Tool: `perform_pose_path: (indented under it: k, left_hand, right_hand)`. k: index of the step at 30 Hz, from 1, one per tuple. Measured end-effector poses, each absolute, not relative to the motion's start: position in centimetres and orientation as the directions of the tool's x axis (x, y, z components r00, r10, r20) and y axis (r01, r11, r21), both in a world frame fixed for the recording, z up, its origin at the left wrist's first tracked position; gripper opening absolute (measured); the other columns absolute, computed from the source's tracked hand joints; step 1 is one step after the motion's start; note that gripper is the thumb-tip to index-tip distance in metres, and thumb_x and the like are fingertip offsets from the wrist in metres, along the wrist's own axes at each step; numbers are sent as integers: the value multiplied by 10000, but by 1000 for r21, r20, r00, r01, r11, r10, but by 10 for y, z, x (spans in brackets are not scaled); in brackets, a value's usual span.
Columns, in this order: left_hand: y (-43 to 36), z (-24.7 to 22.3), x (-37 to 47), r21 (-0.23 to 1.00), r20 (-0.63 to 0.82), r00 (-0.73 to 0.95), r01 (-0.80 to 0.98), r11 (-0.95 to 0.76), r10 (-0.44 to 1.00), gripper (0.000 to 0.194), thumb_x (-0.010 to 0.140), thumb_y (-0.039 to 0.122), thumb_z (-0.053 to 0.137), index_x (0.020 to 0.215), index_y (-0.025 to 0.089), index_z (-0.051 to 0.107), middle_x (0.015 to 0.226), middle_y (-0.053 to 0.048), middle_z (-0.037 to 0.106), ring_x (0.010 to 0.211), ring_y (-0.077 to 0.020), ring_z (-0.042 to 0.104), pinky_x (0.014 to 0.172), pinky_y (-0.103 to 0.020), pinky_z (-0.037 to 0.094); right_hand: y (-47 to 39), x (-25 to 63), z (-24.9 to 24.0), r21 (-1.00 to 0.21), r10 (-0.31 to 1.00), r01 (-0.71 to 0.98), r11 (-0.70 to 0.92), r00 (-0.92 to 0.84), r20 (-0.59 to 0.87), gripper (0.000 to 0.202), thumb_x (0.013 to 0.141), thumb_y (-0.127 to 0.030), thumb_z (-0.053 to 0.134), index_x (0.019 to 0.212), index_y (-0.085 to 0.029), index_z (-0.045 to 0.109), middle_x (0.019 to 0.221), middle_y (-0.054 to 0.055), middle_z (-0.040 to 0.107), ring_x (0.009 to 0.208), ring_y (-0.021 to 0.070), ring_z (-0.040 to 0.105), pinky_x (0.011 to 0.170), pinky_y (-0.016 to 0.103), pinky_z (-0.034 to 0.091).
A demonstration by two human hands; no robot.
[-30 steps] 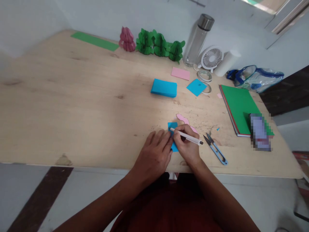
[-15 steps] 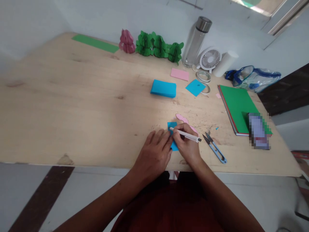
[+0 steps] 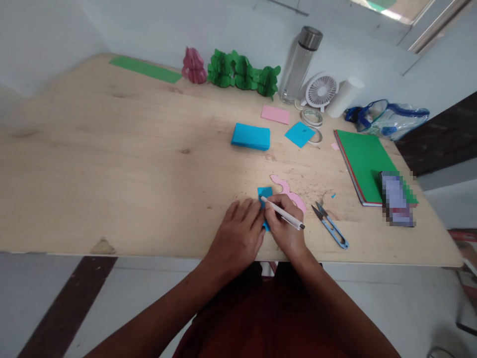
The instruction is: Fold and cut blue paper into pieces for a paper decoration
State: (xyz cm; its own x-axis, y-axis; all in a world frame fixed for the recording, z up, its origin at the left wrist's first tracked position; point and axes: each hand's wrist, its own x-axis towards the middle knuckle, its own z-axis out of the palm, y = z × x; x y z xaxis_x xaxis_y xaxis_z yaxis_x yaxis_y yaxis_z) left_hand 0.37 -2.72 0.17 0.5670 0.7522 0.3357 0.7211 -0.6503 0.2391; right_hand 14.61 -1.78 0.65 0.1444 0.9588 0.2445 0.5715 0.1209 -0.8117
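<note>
A small blue paper [image 3: 265, 192] lies near the table's front edge, partly covered by both hands. My left hand [image 3: 238, 236] rests flat beside it, its fingertips on the paper's left side. In my right hand [image 3: 286, 226] is a white pen [image 3: 283, 214], its tip on the blue paper. A wavy pink paper cutout [image 3: 285, 187] lies just behind my right hand, partly hidden by it. To the right are blue thread snips [image 3: 331, 226], their blades apart.
Behind lie a blue paper stack [image 3: 251, 136], a blue square [image 3: 299, 134], a pink sheet [image 3: 275, 114] and tape rolls [image 3: 312, 118]. A bottle [image 3: 301, 64] and fan [image 3: 321, 91] stand by the wall. A phone [image 3: 397, 199] overlaps a green pad [image 3: 367, 161] at right.
My right hand and the pen have shifted slightly left and down, the pen now tilted more steeply. More of the pink cutout shows. The whole view has moved a little.
</note>
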Motion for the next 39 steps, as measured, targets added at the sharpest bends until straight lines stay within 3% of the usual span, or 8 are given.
perform_pose_path:
  k: [39]
  left_hand:
    - [-28, 0, 4, 252, 338, 568, 714, -653, 751, 379, 922, 212, 443, 1250, 67, 563, 1272, -161, 594, 1208, -322, 499, 1048, -515, 385]
  right_hand:
    - [-20, 144, 4, -784, 935, 610, 115, 201, 293, 85, 842, -253, 563, 788, -211, 615, 675, -19, 638, 593, 126, 571, 572, 251, 453]
